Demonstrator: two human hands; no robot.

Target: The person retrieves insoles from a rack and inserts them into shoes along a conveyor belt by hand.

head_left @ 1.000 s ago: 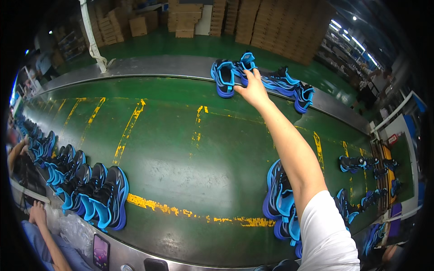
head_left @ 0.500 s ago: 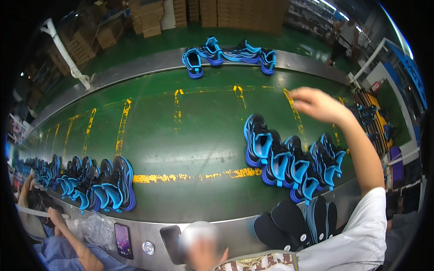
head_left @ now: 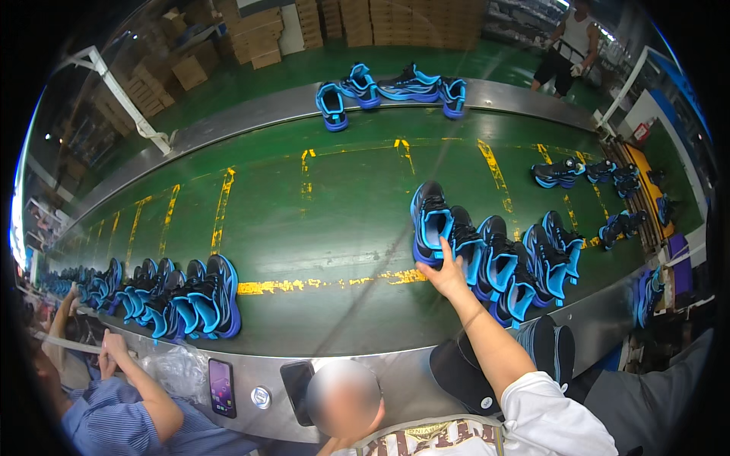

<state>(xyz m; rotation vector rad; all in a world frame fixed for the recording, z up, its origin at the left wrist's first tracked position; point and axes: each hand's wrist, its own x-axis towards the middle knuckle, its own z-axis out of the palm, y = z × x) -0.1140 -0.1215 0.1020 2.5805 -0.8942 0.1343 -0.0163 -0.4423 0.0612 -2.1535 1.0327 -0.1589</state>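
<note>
My right hand (head_left: 445, 272) reaches out from a white sleeve to a row of blue and black sports shoes (head_left: 502, 262) on the near side of a green conveyor belt (head_left: 319, 220). Its fingers and thumb close around the heel of the leftmost shoe (head_left: 428, 222) in that row. My left hand is not in view. Several flat black pieces (head_left: 547, 346) lie on the metal edge beside my forearm.
More shoes stand at the belt's far edge (head_left: 388, 85), at the right (head_left: 582, 173) and in a row at the near left (head_left: 179, 300). A co-worker in a blue shirt (head_left: 125, 395) sits lower left, beside a phone (head_left: 221, 386). Another person (head_left: 566, 42) stands far right. Cardboard boxes (head_left: 251, 38) are stacked behind.
My right hand left the shoes at the belt's far edge, drew back across the belt and now grips the leftmost shoe of the near row. The view has swung with my head.
</note>
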